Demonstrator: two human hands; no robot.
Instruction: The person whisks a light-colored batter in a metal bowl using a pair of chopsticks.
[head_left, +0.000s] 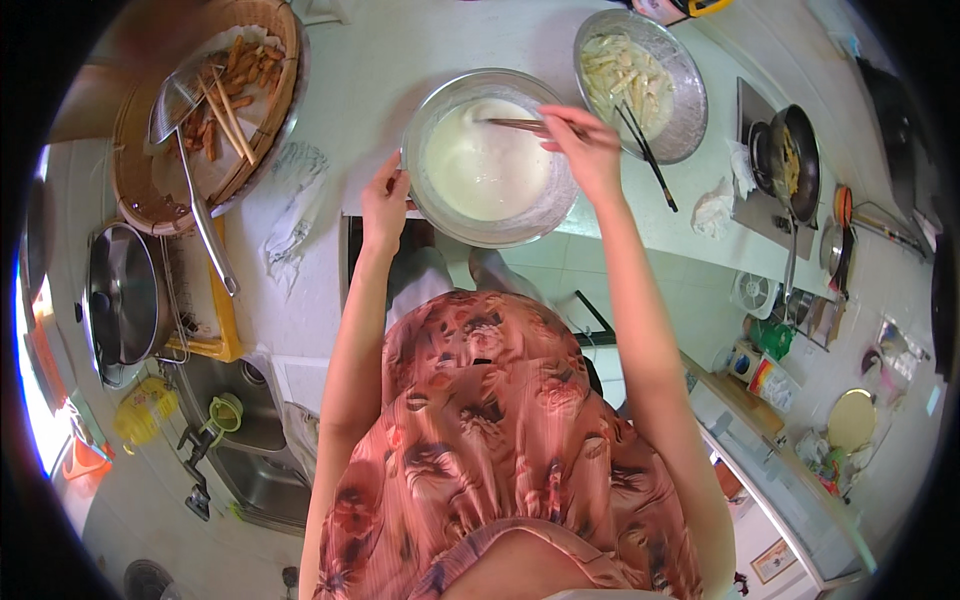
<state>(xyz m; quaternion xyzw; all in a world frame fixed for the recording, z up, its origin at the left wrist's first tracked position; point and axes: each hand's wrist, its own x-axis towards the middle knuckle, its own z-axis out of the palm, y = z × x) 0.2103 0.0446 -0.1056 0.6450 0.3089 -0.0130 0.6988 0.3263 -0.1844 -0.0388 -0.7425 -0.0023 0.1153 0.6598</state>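
In front of me a large metal mixing bowl (491, 234) stands at the counter's near edge, partly filled with pale, creamy batter (484, 165). My left hand (386, 199) grips the bowl's left rim. Wooden chopsticks (517, 124) are held in my right hand (581, 146), which is over the bowl's right side; their tips dip into the batter. To the right of that hand is a second metal bowl (686, 112) with pale batter-coated strips (626, 71) in it. Dark chopsticks (649, 161) lean across its near rim.
At left, a woven bamboo basket (127, 180) holds browned fried pieces (247, 71), light chopsticks (229, 116) and a wire skimmer (191, 180). A crumpled plastic bag (295, 214) lies beside it. On the right, a frying pan (808, 165) containing food sits on a stove (784, 229). A sink (259, 480) is lower left.
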